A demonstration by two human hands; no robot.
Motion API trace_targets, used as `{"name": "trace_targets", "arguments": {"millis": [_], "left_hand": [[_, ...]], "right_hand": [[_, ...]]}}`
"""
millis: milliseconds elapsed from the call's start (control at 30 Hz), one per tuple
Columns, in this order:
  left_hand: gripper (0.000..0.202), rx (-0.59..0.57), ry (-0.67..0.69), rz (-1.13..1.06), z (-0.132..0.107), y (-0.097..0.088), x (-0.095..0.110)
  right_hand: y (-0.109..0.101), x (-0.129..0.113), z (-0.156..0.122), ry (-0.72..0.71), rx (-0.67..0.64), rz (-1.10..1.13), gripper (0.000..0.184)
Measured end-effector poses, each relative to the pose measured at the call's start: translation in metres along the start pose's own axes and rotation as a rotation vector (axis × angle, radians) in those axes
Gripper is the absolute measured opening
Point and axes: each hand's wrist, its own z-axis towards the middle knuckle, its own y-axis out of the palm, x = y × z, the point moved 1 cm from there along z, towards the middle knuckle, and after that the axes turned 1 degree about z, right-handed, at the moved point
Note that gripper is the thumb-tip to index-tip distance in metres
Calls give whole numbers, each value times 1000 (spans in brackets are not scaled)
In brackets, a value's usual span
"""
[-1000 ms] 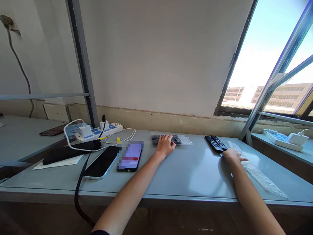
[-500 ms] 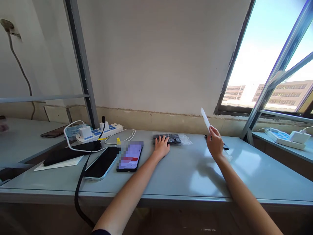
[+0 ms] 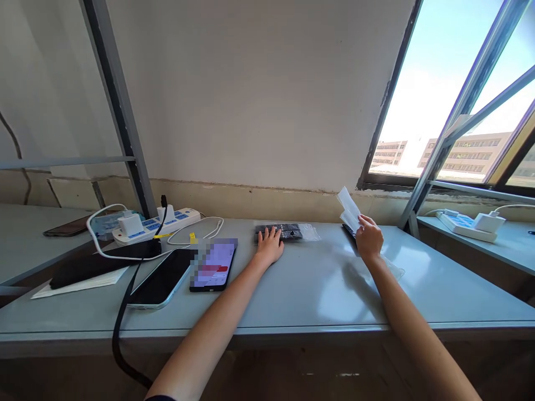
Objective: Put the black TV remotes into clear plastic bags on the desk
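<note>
My left hand (image 3: pixel 270 246) lies with fingers spread on a dark item in a clear plastic bag (image 3: pixel 291 231), near the back of the table. Only the bag's right part and a little of its left end show around the fingers. A folded sheet of white paper (image 3: pixel 349 209) rises from my right hand (image 3: pixel 368 236), its lower end pinched between the closed fingers. Behind that hand a black item (image 3: pixel 348 229) lies on the table, mostly covered. A piece of clear plastic (image 3: pixel 393 268) shows beside the right wrist.
Left of my arm lie a phone with a lit screen (image 3: pixel 215 265) and a dark-screened phone (image 3: pixel 163 279). Further left are a black pouch (image 3: pixel 100 262), a white power strip (image 3: pixel 178 221) with chargers and looping cables. Metal posts (image 3: pixel 121 106) stand at both sides.
The white paper, seen nearly edge-on before, now shows its broad face and a fold. My left hand stays on the bag. The whole view has turned slightly right.
</note>
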Motion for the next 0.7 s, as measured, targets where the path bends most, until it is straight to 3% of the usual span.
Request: {"name": "trace_targets", "arguments": {"millis": [167, 433, 600, 700], "left_hand": [[52, 16, 12, -18, 1, 1, -1], [63, 76, 2, -55, -1, 1, -1], [72, 374, 151, -16, -5, -11, 8], [56, 397, 315, 57, -9, -18, 17]], "right_hand": [[6, -13, -8, -28, -4, -5, 44], [10, -46, -27, -187, 23, 14, 51], [24, -55, -38, -411, -212, 46, 51], [31, -62, -48, -576, -361, 87, 49]]}}
